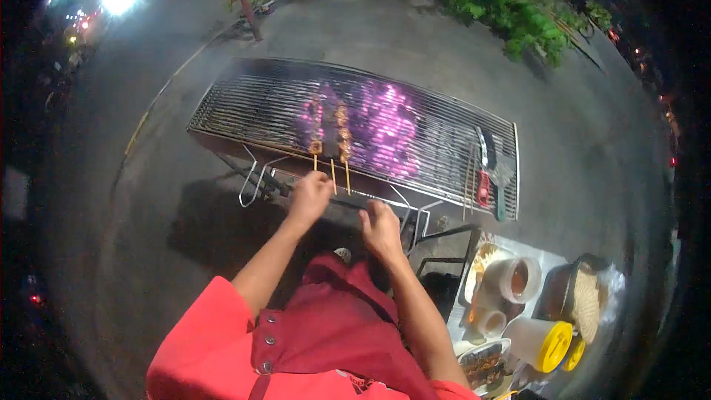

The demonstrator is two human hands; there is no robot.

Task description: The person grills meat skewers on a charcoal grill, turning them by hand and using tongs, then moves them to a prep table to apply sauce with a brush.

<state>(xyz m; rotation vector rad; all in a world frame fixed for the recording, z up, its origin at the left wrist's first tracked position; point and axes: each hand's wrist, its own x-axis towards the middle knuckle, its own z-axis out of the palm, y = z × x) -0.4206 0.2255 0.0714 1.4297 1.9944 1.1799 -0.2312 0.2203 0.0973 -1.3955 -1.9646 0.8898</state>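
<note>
Several wooden skewers lie across the wire grate of a long charcoal grill [250,105] over glowing coals [389,128]. The right one, a skewer of browned meat [343,133], has its bare stick over the front edge. Another meat skewer [316,128] is at the left, and a darker one lies between them. My left hand [312,194] has its fingers at the stick ends of the left and middle skewers; its exact hold is unclear. My right hand [380,225] is in front of the grill, right of the sticks, thumb apart from curled fingers, with nothing visible in it.
A knife with a red handle [483,186] and a green-handled turner [501,205] lie at the grate's right end, beside thin sticks. A side table [547,253] at the right holds a tub of sauce [519,280], a yellow-lidded container [552,347], a woven fan [586,303] and a foil tray [483,364].
</note>
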